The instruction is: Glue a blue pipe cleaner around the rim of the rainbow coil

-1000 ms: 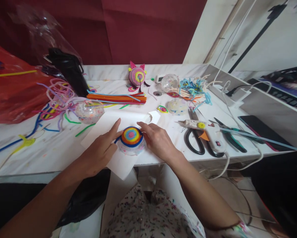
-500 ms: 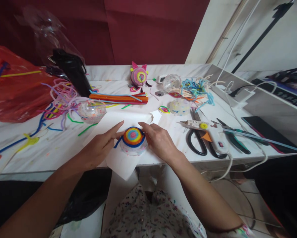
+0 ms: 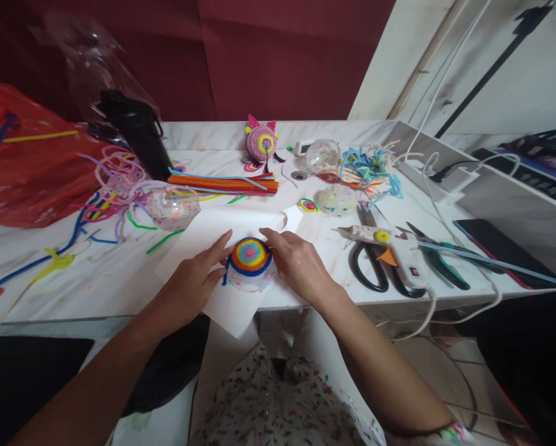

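A clear plastic dome (image 3: 250, 282) sits on white paper at the table's front edge. Rings of coiled pipe cleaner (image 3: 250, 253) cover its top: pink in the centre, then light blue, yellow, orange and dark blue outside. The loose end of the blue pipe cleaner (image 3: 225, 278) hangs down the dome's left side. My left hand (image 3: 194, 282) has its thumb and fingers closed at that blue strand, against the dome. From the right, my right hand (image 3: 302, 265) grips the dome, its fingertips at the rim of the coil and partly hidden.
White paper (image 3: 233, 313) lies under the dome. On the right are a glue gun (image 3: 398, 251), scissors (image 3: 368, 266), pliers (image 3: 445, 266) and a phone (image 3: 496, 248). Behind lie orange pipe cleaners (image 3: 222, 183), a pink decorated ball (image 3: 262, 144) and a black bottle (image 3: 136, 136).
The loose blue end has swung from pointing out left to hanging close against the dome. My left thumb has come down beside it. The right hand keeps its place.
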Action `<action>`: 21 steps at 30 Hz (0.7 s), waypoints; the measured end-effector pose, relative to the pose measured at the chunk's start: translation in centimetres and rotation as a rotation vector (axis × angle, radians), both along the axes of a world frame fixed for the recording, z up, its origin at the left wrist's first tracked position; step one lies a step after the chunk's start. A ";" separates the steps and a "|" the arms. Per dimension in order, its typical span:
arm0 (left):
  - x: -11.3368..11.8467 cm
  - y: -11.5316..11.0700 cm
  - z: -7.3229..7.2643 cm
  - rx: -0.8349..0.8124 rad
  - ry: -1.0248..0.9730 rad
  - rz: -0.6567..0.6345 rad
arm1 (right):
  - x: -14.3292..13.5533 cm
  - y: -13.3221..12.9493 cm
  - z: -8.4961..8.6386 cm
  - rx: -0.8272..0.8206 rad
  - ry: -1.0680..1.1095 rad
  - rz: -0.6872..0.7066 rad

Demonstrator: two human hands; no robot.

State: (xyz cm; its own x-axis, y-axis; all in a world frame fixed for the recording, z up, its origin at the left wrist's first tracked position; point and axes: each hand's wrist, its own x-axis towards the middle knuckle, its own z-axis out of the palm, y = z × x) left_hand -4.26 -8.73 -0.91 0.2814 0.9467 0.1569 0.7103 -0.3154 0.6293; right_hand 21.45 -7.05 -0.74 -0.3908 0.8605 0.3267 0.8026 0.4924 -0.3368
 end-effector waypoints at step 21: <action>1.5 -0.4 2.6 -0.111 0.189 0.046 | -0.4 -0.3 1.3 -0.041 -0.064 -0.017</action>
